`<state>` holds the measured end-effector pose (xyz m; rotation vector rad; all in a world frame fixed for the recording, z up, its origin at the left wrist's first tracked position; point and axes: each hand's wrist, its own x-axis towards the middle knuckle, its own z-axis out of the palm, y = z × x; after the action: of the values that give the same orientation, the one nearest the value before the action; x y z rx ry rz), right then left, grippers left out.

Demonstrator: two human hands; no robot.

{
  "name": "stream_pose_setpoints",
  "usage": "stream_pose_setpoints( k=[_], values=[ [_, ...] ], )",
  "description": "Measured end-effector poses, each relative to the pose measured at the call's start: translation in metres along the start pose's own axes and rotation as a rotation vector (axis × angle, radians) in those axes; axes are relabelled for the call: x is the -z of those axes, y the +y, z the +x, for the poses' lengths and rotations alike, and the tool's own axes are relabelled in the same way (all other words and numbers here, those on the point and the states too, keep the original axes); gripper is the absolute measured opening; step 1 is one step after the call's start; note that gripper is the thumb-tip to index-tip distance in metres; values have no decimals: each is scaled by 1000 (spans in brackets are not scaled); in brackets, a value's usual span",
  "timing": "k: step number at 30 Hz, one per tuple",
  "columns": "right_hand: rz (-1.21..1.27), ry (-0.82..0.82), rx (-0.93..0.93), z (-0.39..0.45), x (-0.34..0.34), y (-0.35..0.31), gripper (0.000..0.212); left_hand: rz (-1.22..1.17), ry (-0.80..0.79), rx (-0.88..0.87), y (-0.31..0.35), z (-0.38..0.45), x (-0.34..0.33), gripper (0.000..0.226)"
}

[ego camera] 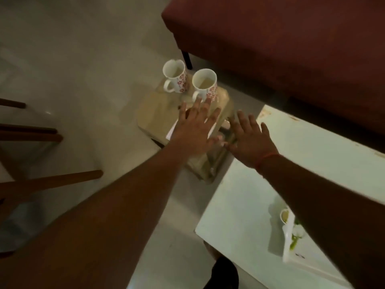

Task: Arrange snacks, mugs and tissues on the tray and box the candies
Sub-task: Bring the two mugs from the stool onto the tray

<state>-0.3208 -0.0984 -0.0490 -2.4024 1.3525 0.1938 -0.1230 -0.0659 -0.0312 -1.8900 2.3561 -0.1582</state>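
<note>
Two white mugs with red flower prints stand on a low beige stool (155, 113): one mug (174, 77) at its far left, the other mug (205, 85) to its right. My left hand (196, 124) is stretched flat over the stool, fingers apart, fingertips just short of the right mug. A white packet (171, 131), partly hidden, lies under that hand. My right hand (250, 140) hovers beside it, fingers spread, holding nothing. A white tray (288, 245) with a green print sits on the white table at lower right, bearing a small cup (284, 215).
The white table (312, 142) fills the right side, its corner close to the stool. A dark red sofa (281, 49) stands behind, with a black leg near the mugs. Wooden chair rails (52, 180) reach in from the left. Pale floor lies between.
</note>
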Motion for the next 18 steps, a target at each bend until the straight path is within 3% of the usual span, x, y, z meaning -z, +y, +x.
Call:
stream_pose_setpoints(
  k=[4, 10, 13, 18],
  values=[
    [-155, 31, 140, 91, 45, -20, 90, 128, 0, 46, -83, 41, -7, 70],
    [-173, -108, 84, 169, 80, -50, 102, 170, -140, 56, -142, 78, -18, 86],
    [-172, -138, 85, 179, 83, -61, 99, 47, -130, 162, -153, 93, -27, 80],
    [-65, -33, 68, 192, 73, -65, 93, -237, -263, 329, -168, 122, -33, 85]
  ],
)
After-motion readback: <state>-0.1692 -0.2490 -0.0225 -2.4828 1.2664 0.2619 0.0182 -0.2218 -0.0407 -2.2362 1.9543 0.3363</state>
